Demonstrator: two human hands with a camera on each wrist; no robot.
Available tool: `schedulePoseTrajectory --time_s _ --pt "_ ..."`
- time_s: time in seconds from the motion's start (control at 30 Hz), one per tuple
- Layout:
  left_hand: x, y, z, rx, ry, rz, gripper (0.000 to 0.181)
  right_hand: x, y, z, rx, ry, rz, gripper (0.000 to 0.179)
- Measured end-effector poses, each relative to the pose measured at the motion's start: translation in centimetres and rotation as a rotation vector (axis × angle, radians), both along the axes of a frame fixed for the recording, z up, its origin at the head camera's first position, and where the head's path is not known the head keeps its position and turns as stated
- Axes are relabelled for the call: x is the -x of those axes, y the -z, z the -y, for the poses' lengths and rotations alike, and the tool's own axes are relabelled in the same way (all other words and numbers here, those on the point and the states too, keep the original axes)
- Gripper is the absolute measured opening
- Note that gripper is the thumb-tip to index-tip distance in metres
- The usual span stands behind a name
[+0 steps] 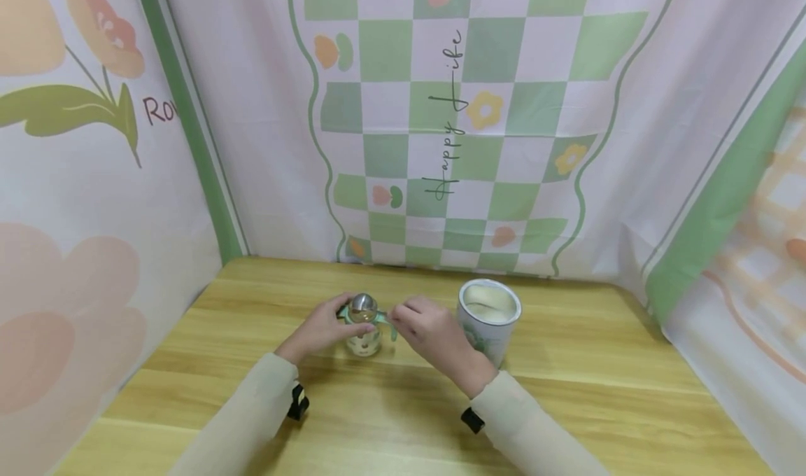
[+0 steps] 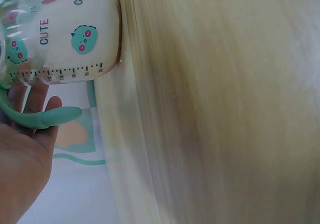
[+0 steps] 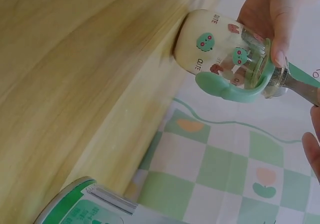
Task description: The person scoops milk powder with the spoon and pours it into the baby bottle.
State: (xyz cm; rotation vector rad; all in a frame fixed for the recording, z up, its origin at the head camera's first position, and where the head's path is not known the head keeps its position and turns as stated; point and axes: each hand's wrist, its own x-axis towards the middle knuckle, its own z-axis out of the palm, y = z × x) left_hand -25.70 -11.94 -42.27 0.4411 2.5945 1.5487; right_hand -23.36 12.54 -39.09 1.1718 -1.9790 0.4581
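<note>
A clear baby bottle [image 2: 65, 39] with green side handles [image 3: 227, 91], cartoon prints and a measuring scale stands upright on the table. Pale, creamy contents show through its wall. My left hand [image 1: 329, 327] grips it round the neck, thumb in front and fingers behind. With its fingertips, my right hand [image 1: 434, 332] pinches a metal spoon [image 3: 300, 88] from the right side. The spoon's shiny rounded bowl [image 1: 363, 306] is at the bottle's mouth, hiding the opening. Only a few right fingers [image 3: 311, 149] show at the edge of the right wrist view.
Just right of my right hand stands an open milk powder tin [image 1: 490, 322], white and green, with pale powder inside. The wooden table [image 1: 390, 420] meets a printed curtain [image 1: 271, 147] at the back, and more cloth hangs on both sides.
</note>
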Motion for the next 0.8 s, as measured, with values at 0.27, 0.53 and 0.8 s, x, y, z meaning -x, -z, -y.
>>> schedulePoseTrajectory --time_s 0.27,0.53,0.8 --pt "-0.02 0.08 0.05 -0.006 0.016 0.001 0.073 -0.1 0.04 -0.13 -0.003 -0.024 -0.038 0.011" --pt "-0.15 -0.05 0.05 -0.011 0.02 0.001 0.072 -0.18 0.05 -0.13 0.014 -0.035 -0.005 0.007" --pt "-0.04 -0.01 0.04 -0.015 0.017 0.01 0.076 -0.11 -0.29 0.06 0.06 -0.04 0.042 0.02"
